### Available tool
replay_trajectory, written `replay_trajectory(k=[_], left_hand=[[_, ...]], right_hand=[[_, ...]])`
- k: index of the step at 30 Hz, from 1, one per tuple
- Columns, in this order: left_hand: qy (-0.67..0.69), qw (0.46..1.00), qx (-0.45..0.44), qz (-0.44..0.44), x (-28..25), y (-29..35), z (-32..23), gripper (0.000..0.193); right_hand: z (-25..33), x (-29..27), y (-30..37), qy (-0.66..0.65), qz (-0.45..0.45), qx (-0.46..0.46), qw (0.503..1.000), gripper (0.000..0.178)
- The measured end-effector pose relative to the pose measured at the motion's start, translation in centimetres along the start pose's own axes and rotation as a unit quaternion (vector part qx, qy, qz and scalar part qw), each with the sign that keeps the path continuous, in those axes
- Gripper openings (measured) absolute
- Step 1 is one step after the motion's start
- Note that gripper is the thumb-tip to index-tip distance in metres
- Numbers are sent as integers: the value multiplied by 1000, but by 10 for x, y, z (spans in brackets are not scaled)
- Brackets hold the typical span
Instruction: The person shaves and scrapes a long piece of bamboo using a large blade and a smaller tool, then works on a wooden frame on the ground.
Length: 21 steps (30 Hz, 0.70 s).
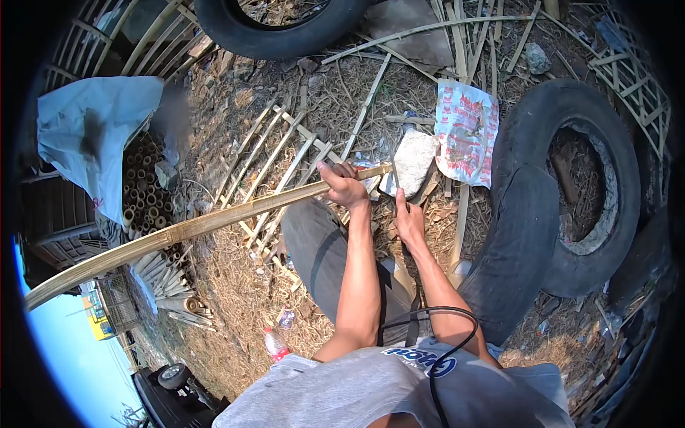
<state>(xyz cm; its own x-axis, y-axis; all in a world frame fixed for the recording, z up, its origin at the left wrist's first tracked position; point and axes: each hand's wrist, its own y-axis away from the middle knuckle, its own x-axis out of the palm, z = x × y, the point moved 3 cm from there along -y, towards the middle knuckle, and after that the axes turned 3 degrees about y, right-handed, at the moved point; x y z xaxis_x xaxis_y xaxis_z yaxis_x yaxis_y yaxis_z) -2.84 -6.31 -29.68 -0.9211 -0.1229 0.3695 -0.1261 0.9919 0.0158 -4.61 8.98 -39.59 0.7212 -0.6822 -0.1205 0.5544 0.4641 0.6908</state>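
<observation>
A long split bamboo strip [228,214] runs from the far left edge to the middle, its end near a pale stone [415,158]. My left hand [345,188] is closed around the strip close to that end. In my right hand [409,220] is a knife [394,173], its thin dark blade upright at the strip's tip, with the index finger stretched along it. The handle is mostly hidden by my fingers. Both hands work in front of my bent knees, just short of the stone.
A worn tyre [521,118] lies at the right, another tyre [285,44] at the top. A printed plastic sack [467,132] is beside the stone. Slatted bamboo lattice [291,132] covers the ground beyond my left hand. Stacked bamboo tubes [146,187] and a plastic bottle [275,344] are leftward.
</observation>
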Motion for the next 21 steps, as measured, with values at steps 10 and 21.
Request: replay_trajectory(k=[10,21], left_hand=[[39,996,58,-60,-5,34,-4,54],[38,996,71,-25,22,54,-5,45]], right_hand=[[-16,2,25,-34,-20,-57,998,69],[-16,-19,28,34,-35,-74,996,80]])
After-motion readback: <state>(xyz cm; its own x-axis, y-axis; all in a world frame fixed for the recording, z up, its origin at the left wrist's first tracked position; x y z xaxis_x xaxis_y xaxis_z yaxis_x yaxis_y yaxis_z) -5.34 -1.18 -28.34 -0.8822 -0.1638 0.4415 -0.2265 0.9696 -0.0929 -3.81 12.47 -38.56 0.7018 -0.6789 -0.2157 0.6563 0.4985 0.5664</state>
